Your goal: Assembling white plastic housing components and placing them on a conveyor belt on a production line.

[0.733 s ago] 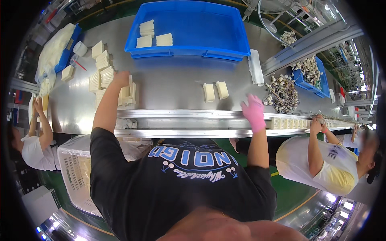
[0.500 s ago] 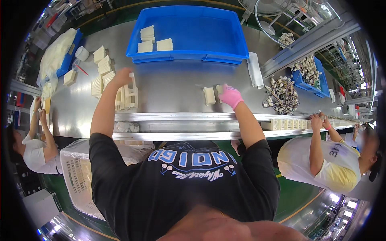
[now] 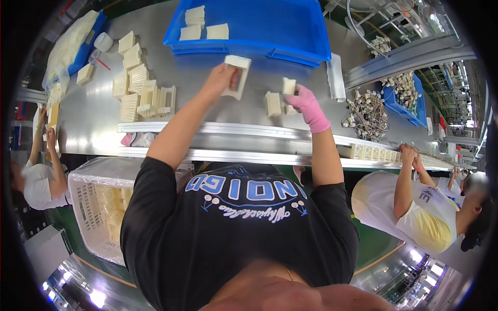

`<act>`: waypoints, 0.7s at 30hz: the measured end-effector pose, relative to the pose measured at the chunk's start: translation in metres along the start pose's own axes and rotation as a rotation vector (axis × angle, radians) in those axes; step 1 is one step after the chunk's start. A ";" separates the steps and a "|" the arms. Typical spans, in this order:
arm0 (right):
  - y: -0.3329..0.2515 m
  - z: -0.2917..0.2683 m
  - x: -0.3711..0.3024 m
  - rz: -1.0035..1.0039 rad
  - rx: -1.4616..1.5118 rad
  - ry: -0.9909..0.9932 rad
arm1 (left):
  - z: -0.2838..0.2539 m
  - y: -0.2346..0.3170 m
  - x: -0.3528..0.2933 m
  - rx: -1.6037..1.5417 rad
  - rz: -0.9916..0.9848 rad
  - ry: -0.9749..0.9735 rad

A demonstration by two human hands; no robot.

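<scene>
The left hand (image 3: 218, 82), bare, is in the upper middle of the frame, below the blue tray (image 3: 249, 51). Its fingers (image 3: 233, 81) are curled around the left side of a cream frame (image 3: 245, 76), with some showing through the opening; they are closed in a grasp, and the piece is held tilted above the metal surface (image 3: 192, 70).

The right hand (image 3: 308, 108), in a pink glove, is right of centre. Its gloved fingers are bent, with little gap between them, and grip a small cream block (image 3: 289, 85) that juts out past the upper left of the glove. The exact placing of each fingertip is hard to tell. Just below these fingers sits another cream piece (image 3: 291, 110), partly hidden by the glove, and beside it on the left stands a third block (image 3: 273, 104).

Left of the bare hand, a group of ribbed cream parts (image 3: 138, 78) covers part of the surface. Three cream stacks (image 3: 217, 31) lie inside the tray, toward its left end. A tangle of wires (image 3: 365, 118) lies right of the glove, near a strip of white material (image 3: 336, 78). A metal rail (image 3: 249, 130) crosses the picture below both hands.
</scene>
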State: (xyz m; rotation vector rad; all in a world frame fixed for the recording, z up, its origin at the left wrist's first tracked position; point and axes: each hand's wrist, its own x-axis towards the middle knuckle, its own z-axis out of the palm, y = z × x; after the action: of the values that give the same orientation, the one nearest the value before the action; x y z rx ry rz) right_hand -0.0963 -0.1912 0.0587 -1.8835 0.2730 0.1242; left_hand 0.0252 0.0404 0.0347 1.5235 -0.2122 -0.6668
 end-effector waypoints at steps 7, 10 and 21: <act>-0.037 0.041 -0.024 0.097 0.188 0.015 | 0.067 -0.018 -0.023 -0.241 -0.014 -0.175; -0.020 0.068 -0.017 -0.317 -0.112 0.317 | 0.073 -0.025 -0.027 -0.233 0.036 -0.120; -0.017 0.085 -0.025 -0.478 -0.311 0.380 | 0.069 -0.026 -0.030 -0.258 0.321 -0.089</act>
State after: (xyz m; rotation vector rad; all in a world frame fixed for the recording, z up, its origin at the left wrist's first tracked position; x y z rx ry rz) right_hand -0.1125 -0.1024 0.0520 -2.2233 0.0523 -0.5475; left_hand -0.0422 -0.0006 0.0227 1.1807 -0.4128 -0.4840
